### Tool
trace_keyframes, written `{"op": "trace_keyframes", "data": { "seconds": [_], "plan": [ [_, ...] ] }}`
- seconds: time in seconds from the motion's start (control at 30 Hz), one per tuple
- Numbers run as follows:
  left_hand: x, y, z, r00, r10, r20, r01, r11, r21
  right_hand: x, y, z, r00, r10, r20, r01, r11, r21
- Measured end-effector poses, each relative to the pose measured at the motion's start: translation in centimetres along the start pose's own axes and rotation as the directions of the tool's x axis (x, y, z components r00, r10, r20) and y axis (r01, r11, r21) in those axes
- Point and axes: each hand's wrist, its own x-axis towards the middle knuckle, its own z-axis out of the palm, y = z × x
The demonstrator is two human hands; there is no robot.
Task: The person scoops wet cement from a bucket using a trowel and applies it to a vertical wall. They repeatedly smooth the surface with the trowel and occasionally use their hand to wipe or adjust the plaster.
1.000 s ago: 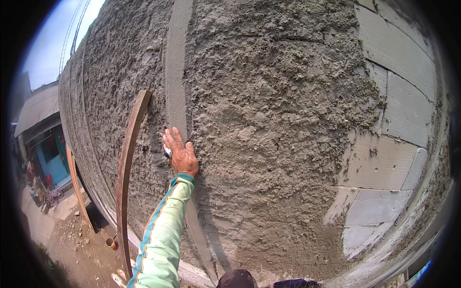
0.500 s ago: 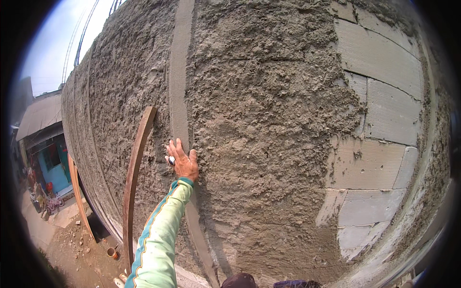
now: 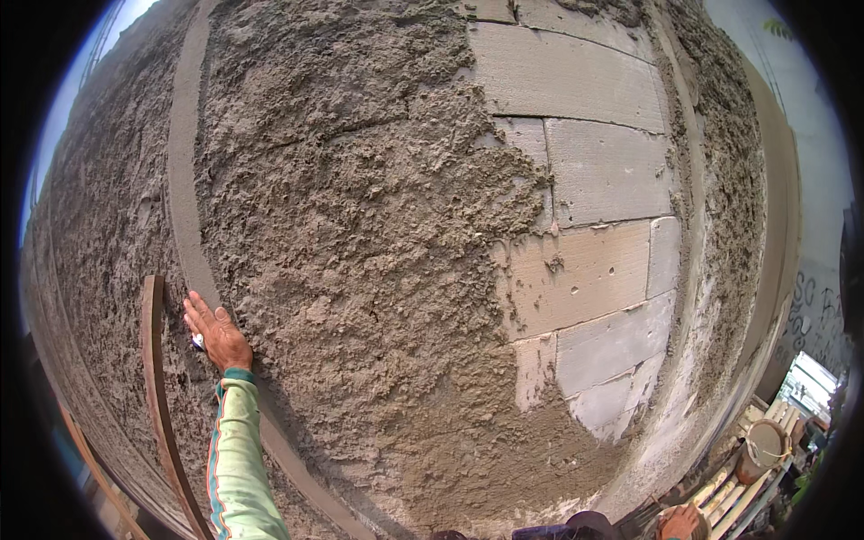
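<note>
My left hand [image 3: 218, 337] lies against the wall with its fingers stretched out, next to a smooth vertical mortar strip [image 3: 186, 153]. A ring with a pale stone sits on one finger. Rough grey-brown mortar [image 3: 360, 252] covers most of the wall right of the hand. Farther right, pale blocks [image 3: 607, 171] show bare. Left of my hand, a long wooden batten [image 3: 155, 387] stands against the wall. At the lower right edge my right hand [image 3: 681, 522] shows only in part, beside a round container; its grip cannot be made out.
A bucket [image 3: 765, 443] stands on pale wooden planks [image 3: 720, 497] at the lower right. Another vertical strip [image 3: 688, 180] runs down beyond the blocks. A grey wall [image 3: 814, 180] with painted marks rises at the far right. Another long board [image 3: 94, 463] leans at the lower left.
The view has swung right, so the wall, batten and left hand sit farther left. The bucket, planks and right hand have come into view. My left hand stays against the wall.
</note>
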Motion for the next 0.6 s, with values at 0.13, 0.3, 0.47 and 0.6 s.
{"op": "trace_keyframes", "data": {
  "seconds": [0.13,0.3,0.47,0.6],
  "plan": [
    [-0.1,0.4,-0.4,1.0,0.007,-0.016,-0.007,1.0,0.004,2.3,1.7,-0.5,0.972,0.062,0.226,-0.033,0.991,-0.131],
    [-0.5,0.6,-1.2,0.999,-0.01,0.031,0.008,0.997,0.075,4.9,1.6,0.3,0.884,0.074,0.461,0.05,0.967,-0.25],
    [-0.2,0.5,-1.1,1.0,-0.013,0.016,0.012,0.998,0.058,6.5,1.1,1.2,0.803,0.075,0.591,0.13,0.946,-0.297],
    [-0.2,-0.3,-0.4,1.0,0.008,0.007,-0.008,0.999,0.037,5.7,2.7,1.0,0.758,0.09,0.645,0.17,0.929,-0.33]
  ]
}}
